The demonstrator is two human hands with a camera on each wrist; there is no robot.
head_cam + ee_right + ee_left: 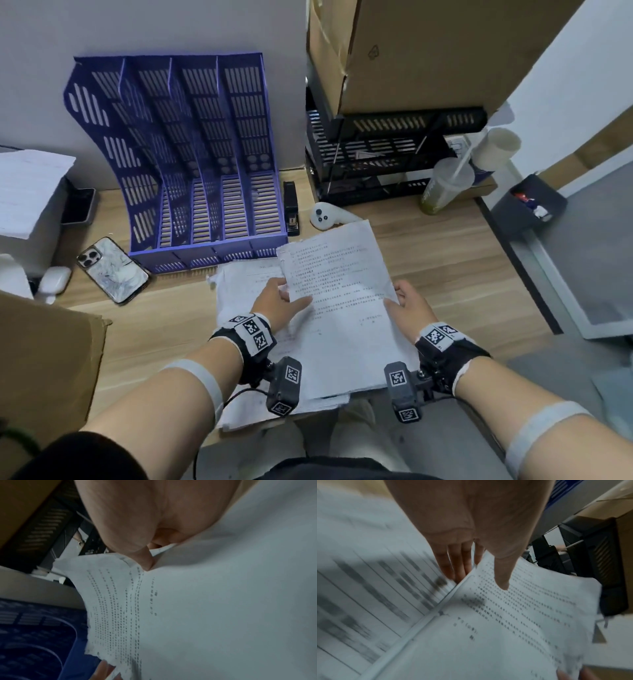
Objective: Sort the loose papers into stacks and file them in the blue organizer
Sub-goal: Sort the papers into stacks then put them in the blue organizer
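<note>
We are early in the job: all the slots of the blue organizer (191, 161) that we can see stand empty. Our left hand (279, 301) and right hand (407, 305) each pinch a side edge of a bundle of papers (342, 301), thumbs on top, held above more sheets (246, 284) lying on the desk (445, 267) just in front of the organizer. Sorting and all the filing still lie ahead, we judge.

The blue organizer (191, 164) stood against the desk's (445, 260) back edge, its slots open toward the front. A stapler (291, 209) flanked its right side, a phone (113, 270) lay near its front-left corner, and black trays (376, 157) blocked the back-right.
</note>
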